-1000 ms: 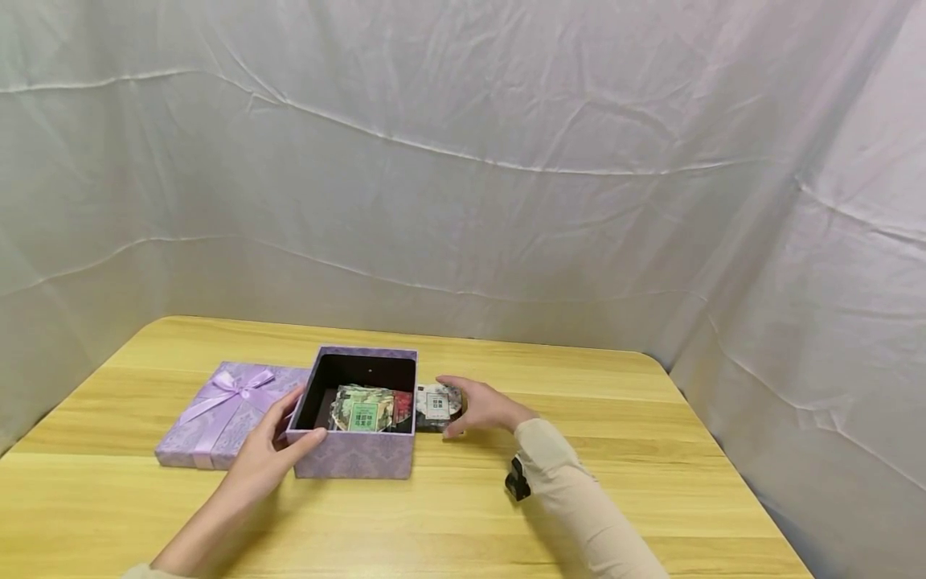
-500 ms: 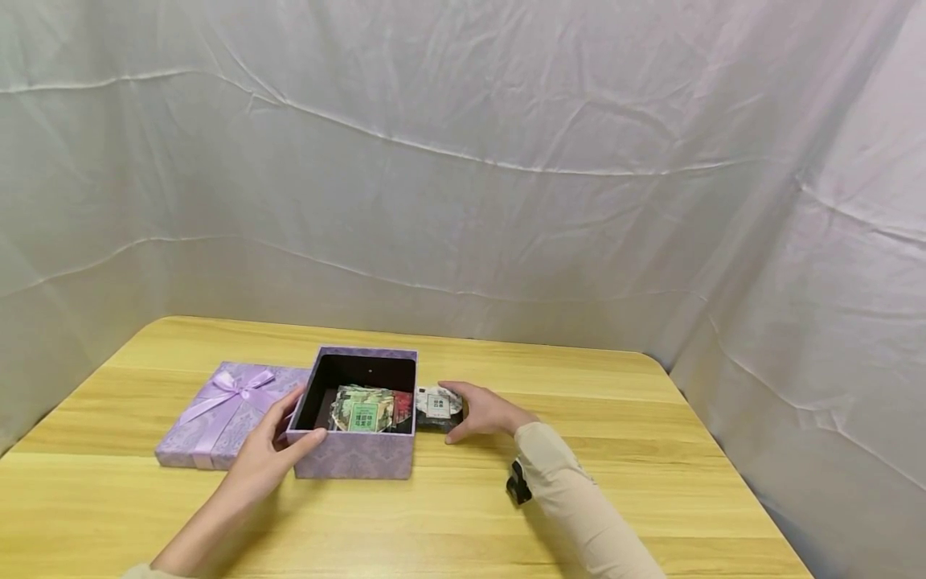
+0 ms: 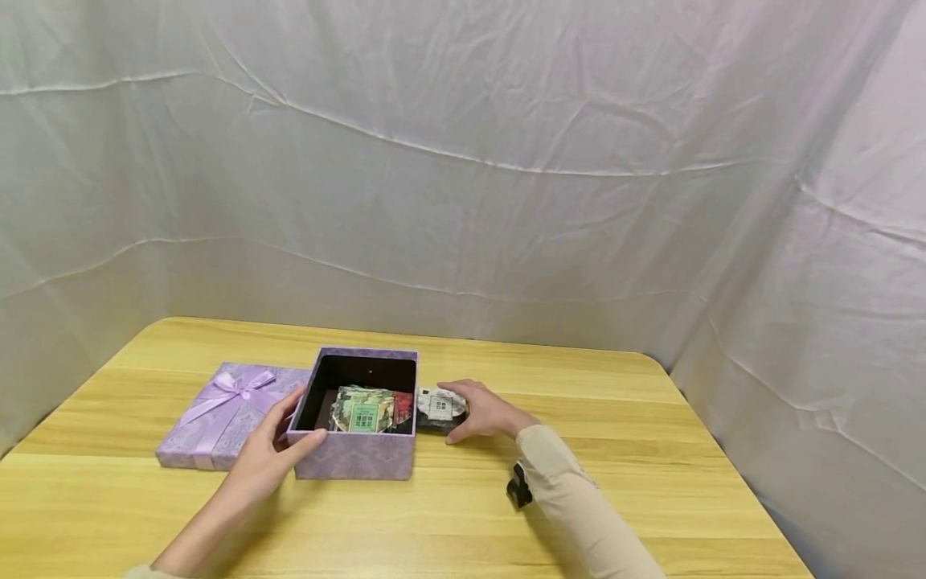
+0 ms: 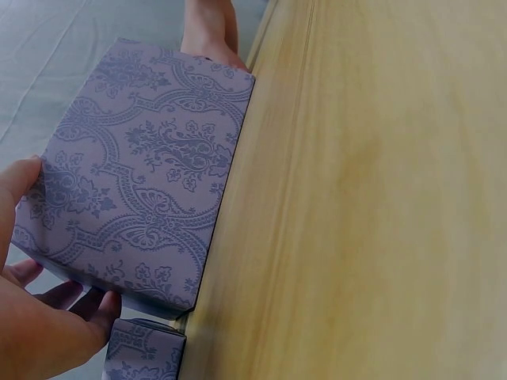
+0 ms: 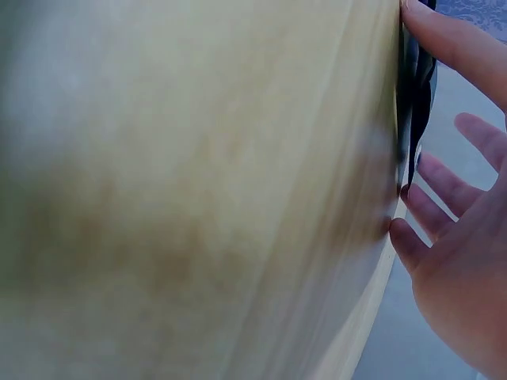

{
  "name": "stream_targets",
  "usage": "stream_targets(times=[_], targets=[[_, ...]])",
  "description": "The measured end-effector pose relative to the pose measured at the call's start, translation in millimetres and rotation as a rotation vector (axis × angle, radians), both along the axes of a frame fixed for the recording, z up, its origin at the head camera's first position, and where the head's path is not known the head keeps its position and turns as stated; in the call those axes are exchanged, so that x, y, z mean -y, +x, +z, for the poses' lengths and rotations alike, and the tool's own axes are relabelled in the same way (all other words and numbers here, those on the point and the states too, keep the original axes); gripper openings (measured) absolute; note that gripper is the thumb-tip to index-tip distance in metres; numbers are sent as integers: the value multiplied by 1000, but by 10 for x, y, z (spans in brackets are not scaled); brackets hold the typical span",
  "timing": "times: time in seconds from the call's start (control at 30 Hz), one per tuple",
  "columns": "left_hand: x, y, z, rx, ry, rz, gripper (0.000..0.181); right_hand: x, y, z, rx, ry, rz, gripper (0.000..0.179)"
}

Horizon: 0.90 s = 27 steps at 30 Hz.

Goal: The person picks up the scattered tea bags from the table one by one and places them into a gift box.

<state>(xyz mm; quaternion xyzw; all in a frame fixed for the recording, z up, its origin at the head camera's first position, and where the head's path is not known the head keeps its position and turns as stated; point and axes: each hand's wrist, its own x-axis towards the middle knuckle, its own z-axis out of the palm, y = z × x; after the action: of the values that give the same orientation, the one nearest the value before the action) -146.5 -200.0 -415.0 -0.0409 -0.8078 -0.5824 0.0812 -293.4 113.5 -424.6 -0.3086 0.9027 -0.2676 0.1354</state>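
A purple patterned gift box (image 3: 354,456) stands uncovered on the table, its inside dark. In it lie flat printed sachets, a green one (image 3: 364,408) on top and a red one (image 3: 403,408) partly under it. My left hand (image 3: 266,454) grips the box at its near left corner, thumb at the near rim and fingers along the left side; the left wrist view shows this hand (image 4: 47,317) too. Just right of the box, my right hand (image 3: 486,410) holds black-and-white sachets (image 3: 440,406) between thumb and fingers. Their dark edge (image 5: 413,103) shows in the right wrist view.
The box's purple lid (image 3: 235,410) with a ribbon bow lies left of it, partly behind my left hand. A small black object (image 3: 518,486) is beside my right sleeve. Wooden table (image 3: 615,450) extends to the right; pale cloth (image 3: 463,201) hangs behind.
My right hand has shifted very slightly, and the black-and-white sachets in it have turned and come up a little. The left hand and the box have stayed put.
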Motion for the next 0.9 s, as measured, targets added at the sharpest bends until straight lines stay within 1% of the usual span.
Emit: stream_targets(times=[0.13, 0.4, 0.6, 0.9], targets=[[1, 5, 0, -5, -6, 2, 73, -27, 16, 19, 5, -22, -16, 93], [-13, 2, 6, -29, 25, -3, 72, -103, 48, 62, 12, -63, -18, 92], [-16, 1, 6, -21, 35, -4, 72, -146, 81, 85, -1, -71, -11, 89], [-7, 0, -2, -13, 39, -3, 73, -240, 128, 97, -5, -99, -31, 86]])
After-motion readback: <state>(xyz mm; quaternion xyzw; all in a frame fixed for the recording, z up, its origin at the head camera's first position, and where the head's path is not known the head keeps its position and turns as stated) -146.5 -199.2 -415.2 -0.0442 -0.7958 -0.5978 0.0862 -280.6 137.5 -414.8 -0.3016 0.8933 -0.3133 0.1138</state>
